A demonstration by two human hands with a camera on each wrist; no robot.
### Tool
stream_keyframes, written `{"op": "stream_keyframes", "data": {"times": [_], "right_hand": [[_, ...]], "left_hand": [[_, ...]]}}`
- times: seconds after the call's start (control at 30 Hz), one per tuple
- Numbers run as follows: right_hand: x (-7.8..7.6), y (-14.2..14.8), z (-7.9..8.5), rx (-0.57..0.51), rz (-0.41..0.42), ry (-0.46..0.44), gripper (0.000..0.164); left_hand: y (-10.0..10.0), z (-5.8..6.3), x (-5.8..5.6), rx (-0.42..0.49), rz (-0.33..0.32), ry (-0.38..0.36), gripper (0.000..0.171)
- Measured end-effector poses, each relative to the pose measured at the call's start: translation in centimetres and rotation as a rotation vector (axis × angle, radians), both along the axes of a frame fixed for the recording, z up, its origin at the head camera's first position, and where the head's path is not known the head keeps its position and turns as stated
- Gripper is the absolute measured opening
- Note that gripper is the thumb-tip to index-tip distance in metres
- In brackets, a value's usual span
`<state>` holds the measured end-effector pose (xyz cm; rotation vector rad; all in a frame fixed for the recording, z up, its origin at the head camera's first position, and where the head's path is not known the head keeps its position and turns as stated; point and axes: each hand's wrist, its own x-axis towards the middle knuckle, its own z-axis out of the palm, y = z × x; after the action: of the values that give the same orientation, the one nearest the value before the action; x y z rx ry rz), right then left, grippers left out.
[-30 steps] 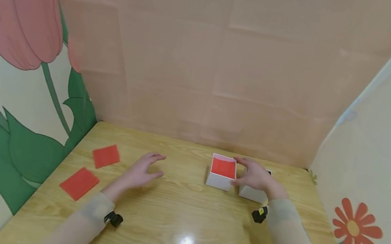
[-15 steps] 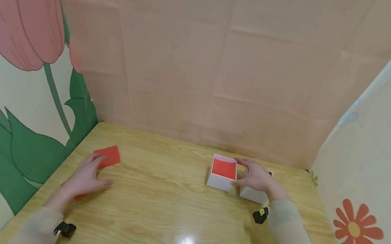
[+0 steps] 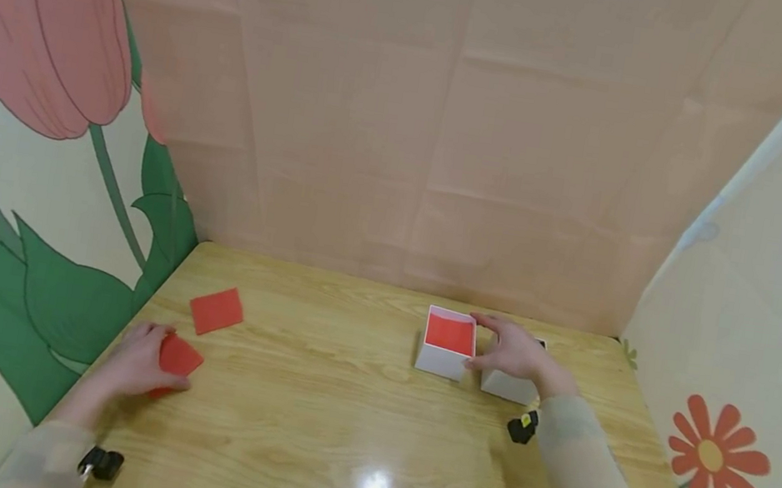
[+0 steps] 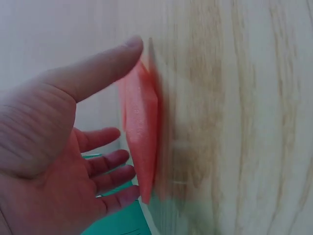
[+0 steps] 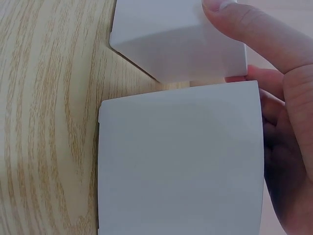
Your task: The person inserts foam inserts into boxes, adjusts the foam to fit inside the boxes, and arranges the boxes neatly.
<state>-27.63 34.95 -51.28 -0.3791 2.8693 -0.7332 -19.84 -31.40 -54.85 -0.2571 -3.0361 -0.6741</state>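
Observation:
On the left of the table, my left hand [image 3: 134,362] lies at a red sheet [image 3: 179,356], thumb at its near side and fingers at its far side. The left wrist view shows the thumb and spread fingers around the red sheet [image 4: 139,127], a fingertip at its edge; firm contact is hard to tell. Another red sheet [image 3: 217,310] lies just beyond. My right hand [image 3: 515,353] holds the right side of a white open-topped box [image 3: 442,361] with red material inside. In the right wrist view its thumb lies on that white box [image 5: 171,44]; some fingers are hidden.
A second white box [image 3: 509,387] stands right beside the first, partly under my right hand; its blank side [image 5: 181,161] fills the right wrist view. The wooden table [image 3: 307,400] ends at a pinkish back curtain, with printed flower panels at both sides.
My left hand has moved left from mid-table, over the sheets, to the nearer red sheet. My right hand and both boxes have stayed in place.

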Motion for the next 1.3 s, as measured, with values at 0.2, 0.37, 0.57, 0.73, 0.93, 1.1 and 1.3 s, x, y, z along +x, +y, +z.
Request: {"op": "stream_keyframes", "data": {"times": [0.2,0.37,0.57,0.73,0.93,1.1,1.3], "right_hand": [[0.0,-0.1,0.0,0.009,0.003,-0.002,0.107],[0.2,-0.3,0.2,0.007,-0.001,-0.004,0.106],[0.3,-0.4,0.3,0.015,0.005,0.010,0.106],[0.3,-0.4,0.4,0.008,0.005,0.000,0.107],[0.5,-0.3,0.4,0.000,0.004,-0.008,0.107],[0.5,-0.6,0.5,-0.007,0.009,0.001,0.106],[0.5,-0.7,0.4,-0.005,0.015,-0.001,0.105]], "left_hand": [[-0.7,-0.2,-0.4,-0.062,0.012,-0.022,0.103],[-1.2,0.0,-0.5,-0.069,0.017,-0.042,0.104],[-1.3,0.5,-0.5,-0.042,0.042,-0.094,0.101],[-1.3,0.6,-0.4,-0.017,0.041,-0.092,0.101],[-1.3,0.4,-0.5,0.014,0.029,-0.035,0.100],[-1.4,0.8,-0.8,0.003,0.023,-0.007,0.097],[-1.0,1.1,-1.0,0.000,0.003,0.055,0.094]]}}
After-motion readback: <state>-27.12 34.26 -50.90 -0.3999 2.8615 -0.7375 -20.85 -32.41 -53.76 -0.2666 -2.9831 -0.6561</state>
